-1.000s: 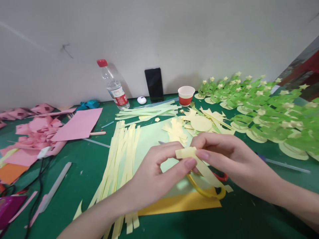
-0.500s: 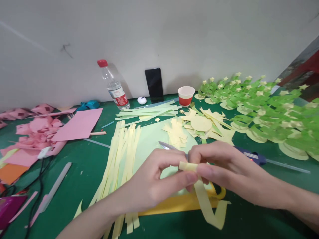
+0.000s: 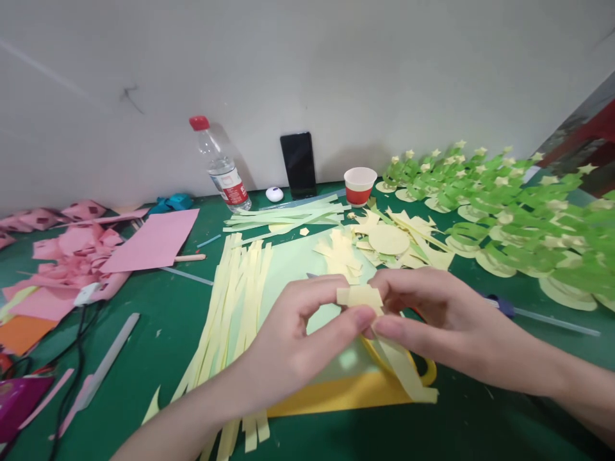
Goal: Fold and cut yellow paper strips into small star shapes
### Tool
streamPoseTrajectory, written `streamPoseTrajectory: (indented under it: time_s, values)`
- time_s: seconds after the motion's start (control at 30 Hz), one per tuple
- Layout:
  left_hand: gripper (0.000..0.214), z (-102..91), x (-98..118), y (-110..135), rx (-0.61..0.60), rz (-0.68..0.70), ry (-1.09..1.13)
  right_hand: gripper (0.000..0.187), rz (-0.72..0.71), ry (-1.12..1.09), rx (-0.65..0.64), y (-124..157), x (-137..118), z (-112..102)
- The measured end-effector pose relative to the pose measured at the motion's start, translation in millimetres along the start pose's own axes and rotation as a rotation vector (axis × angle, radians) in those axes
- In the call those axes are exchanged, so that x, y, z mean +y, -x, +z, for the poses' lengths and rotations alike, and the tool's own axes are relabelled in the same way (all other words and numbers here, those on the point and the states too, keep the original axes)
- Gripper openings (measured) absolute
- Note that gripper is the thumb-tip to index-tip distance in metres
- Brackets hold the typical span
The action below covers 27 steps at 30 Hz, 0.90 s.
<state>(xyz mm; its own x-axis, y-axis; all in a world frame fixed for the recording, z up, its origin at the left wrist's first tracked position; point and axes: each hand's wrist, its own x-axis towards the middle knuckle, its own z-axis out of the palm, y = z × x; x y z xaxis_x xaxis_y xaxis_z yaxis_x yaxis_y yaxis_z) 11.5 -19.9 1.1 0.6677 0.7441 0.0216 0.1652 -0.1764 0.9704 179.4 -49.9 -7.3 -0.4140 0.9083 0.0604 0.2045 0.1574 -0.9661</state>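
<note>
A pale yellow paper strip (image 3: 398,362) is pinched between my two hands, its top end folded over and its long tail hanging down to the right. My left hand (image 3: 312,330) grips the folded end between thumb and forefinger. Close against it, my right hand (image 3: 432,320) holds the strip just below the fold. Under my hands lie scissors with yellow handles (image 3: 427,371), mostly hidden, on a light green sheet (image 3: 283,282) with a yellow-orange sheet (image 3: 331,396) beneath. Many more pale yellow strips (image 3: 245,288) lie to the left.
Yellow paper scraps (image 3: 389,238) and a paper cup (image 3: 360,186) sit behind. Green paper trees with stars (image 3: 519,205) fill the right, near a glue gun (image 3: 502,306). A bottle (image 3: 225,173) and a phone (image 3: 298,165) lean at the wall. Pink paper (image 3: 154,240) lies left.
The folded end has turned upward and shows a wider flap. The strip's tail has swung and straightened, its lower bend opening. Both hands stay close together, slightly shifted.
</note>
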Motion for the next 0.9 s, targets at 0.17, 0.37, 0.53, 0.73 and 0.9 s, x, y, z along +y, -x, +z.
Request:
streamPoseTrajectory:
  time_s: [0.17,0.37,0.53,0.73,0.9]
  values:
    - [0.021,1.2,0.4,0.2,0.061,0.040,-0.045,0.027,0.016,0.094,0.070,2.2,-1.3,0.8]
    - [0.008,2.7,-2.0,1.0,0.108,0.032,0.147,0.025,0.054,0.145,0.043,1.3,-4.4,-1.5]
    - [0.008,4.9,-2.6,-1.1,0.145,0.009,0.195,0.025,0.071,0.207,-0.015,1.7,-5.1,-4.5]
    - [0.007,1.4,-1.2,-2.1,0.117,0.000,0.126,0.026,0.048,0.249,-0.044,2.6,-5.3,-7.0]
    - [0.009,1.0,-0.3,-1.9,0.103,0.026,0.078,0.027,0.062,0.251,-0.057,3.4,-5.6,-8.1]
